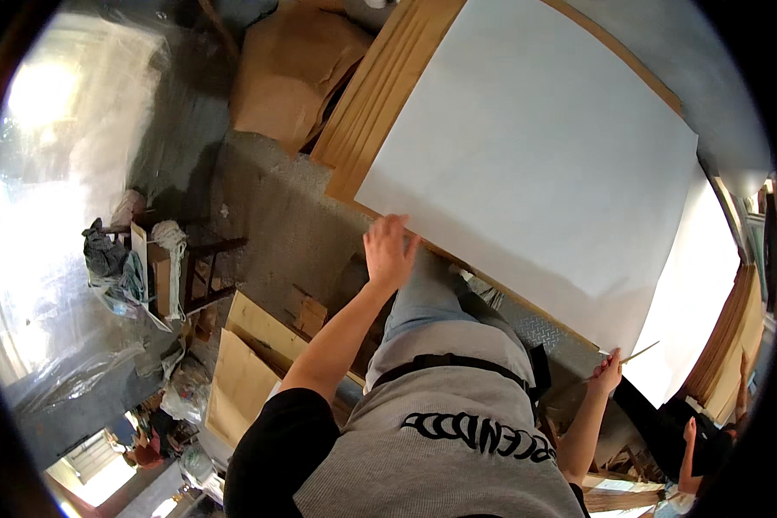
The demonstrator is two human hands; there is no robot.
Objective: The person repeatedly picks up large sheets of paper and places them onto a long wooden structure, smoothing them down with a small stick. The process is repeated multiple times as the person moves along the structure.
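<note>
- Lying beyond both hands, the white sheet (pixel 535 164) tops a stack of brown boards (pixel 388 88);
- left hand (pixel 389 253), fingers loose and unclasped, is at its near edge; contact unclear;
- right hand (pixel 609 373) grips a thin stick (pixel 642 350) beside its near right corner;
- the white sheet looks broad, flat, shadowed along the near side.

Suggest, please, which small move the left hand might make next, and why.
Perhaps rest the left hand on the near left corner of the white sheet to steady it: its fingers are spread, it appears to hold nothing, and it is close to that corner, while the right hand is occupied with a thin stick by the near right corner.
</note>
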